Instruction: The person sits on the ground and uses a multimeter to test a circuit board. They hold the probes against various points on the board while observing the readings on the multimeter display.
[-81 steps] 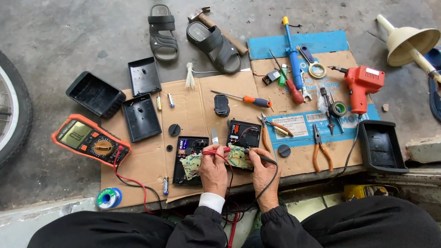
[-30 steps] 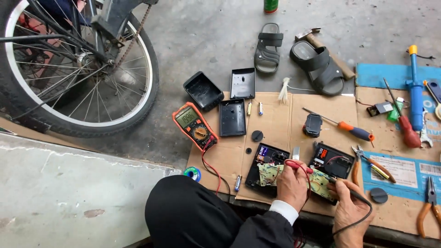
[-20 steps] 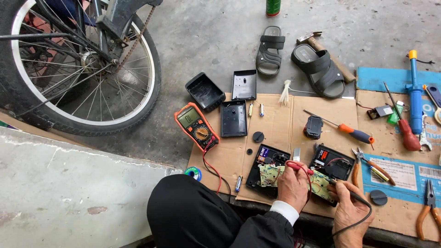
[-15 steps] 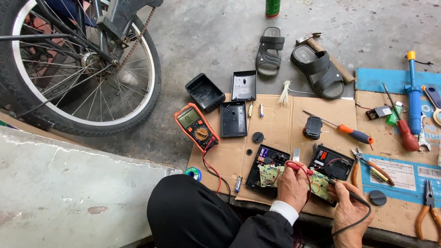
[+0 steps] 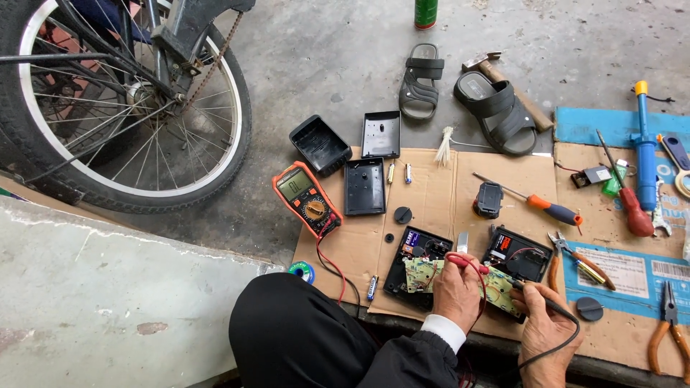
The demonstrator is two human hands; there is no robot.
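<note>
Little has shifted since earlier: red probe (image 5: 460, 260) grasped in left grip (image 5: 454, 291), black probe (image 5: 535, 297) in right grip (image 5: 544, 336), apparently pressed onto green circuit board (image 5: 496, 287), multimeter (image 5: 306, 199) at ten o'clock.

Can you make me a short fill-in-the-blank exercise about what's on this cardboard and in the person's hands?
1. The left hand holds the ____ test probe over the green circuit board.
2. The right hand holds the ____ test probe.
3. The multimeter on the cardboard has a casing coloured ____.
4. Beyond the cardboard, beside a hammer, lies a pair of ____.

Missing words: red; black; orange; sandals
</note>
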